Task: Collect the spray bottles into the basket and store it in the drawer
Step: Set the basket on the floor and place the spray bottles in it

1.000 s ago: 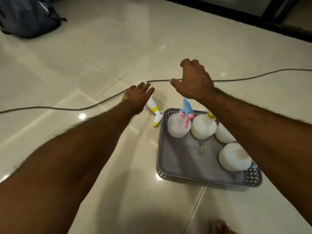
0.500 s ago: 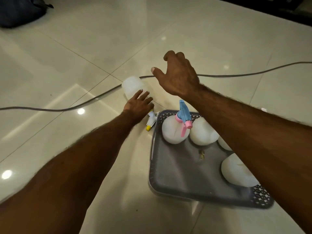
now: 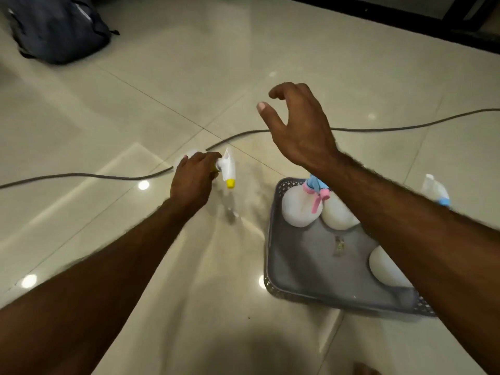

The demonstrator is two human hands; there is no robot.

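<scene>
My left hand [image 3: 192, 180] grips the neck of a white spray bottle with a yellow nozzle [image 3: 228, 169], held above the floor to the left of the basket. The grey basket [image 3: 273, 255] sits on the tiles at the right. Inside it are several white bottles, one with a blue and pink trigger head [image 3: 315, 192]. My right hand [image 3: 297, 128] hovers above the basket's far end, fingers spread and curled, holding nothing. Another clear bottle with a blue collar [image 3: 435, 189] lies on the floor beyond my right forearm.
A grey cable [image 3: 94, 175] runs across the tiled floor from left to right behind my hands. A dark backpack [image 3: 58, 28] lies at the top left. A dark door frame [image 3: 405, 17] lines the far edge. The drawer is not in view.
My left hand has closed on the yellow-nozzle bottle and lifted it off the floor, away from the basket's corner. My right hand has stayed raised, with its fingers more spread.
</scene>
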